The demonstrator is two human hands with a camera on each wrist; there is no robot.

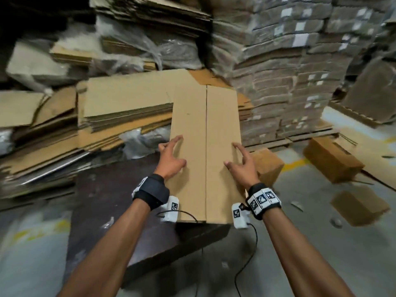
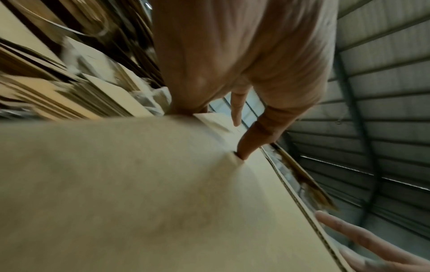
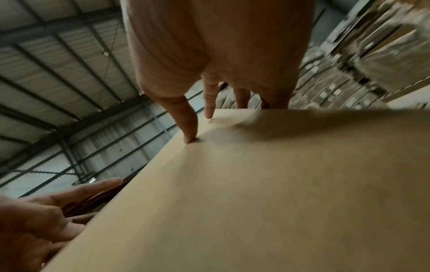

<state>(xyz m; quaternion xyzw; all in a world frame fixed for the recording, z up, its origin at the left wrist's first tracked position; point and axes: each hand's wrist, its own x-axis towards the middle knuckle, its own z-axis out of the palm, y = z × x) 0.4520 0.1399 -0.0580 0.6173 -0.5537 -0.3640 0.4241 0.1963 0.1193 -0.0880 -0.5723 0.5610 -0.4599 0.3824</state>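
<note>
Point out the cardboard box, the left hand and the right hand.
cardboard box (image 1: 190, 112): head view, on its left top flap.
left hand (image 1: 171, 160): head view, on the back of the hand.
right hand (image 1: 243, 167): head view, on the back of the hand.
</note>
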